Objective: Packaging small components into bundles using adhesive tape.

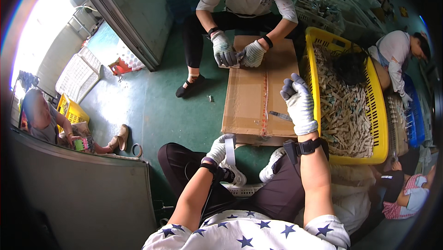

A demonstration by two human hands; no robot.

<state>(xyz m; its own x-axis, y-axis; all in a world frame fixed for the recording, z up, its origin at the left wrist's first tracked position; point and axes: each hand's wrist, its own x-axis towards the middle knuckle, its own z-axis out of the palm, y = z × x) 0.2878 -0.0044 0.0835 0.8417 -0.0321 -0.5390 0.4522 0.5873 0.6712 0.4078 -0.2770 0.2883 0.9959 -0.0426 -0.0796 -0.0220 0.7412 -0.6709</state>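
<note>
My left hand, in a striped white and grey work glove, is closed around a flat grey strip in front of the cardboard box's near left corner. My right hand, gloved the same way, is raised over the box's right side. Its grey fingertips are curled in, and I cannot make out anything between them. Between my hands and a co-worker lies the closed cardboard box, with a reddish line along its top seam. A narrow dark blade-like tool rests on it, left of my right wrist.
Across the box, a co-worker's gloved hands meet over a small pale piece. A yellow crate of small beige pieces, with a black bag on top, stands at the right. Further right, another person bends beside a blue crate. A partition stands at left.
</note>
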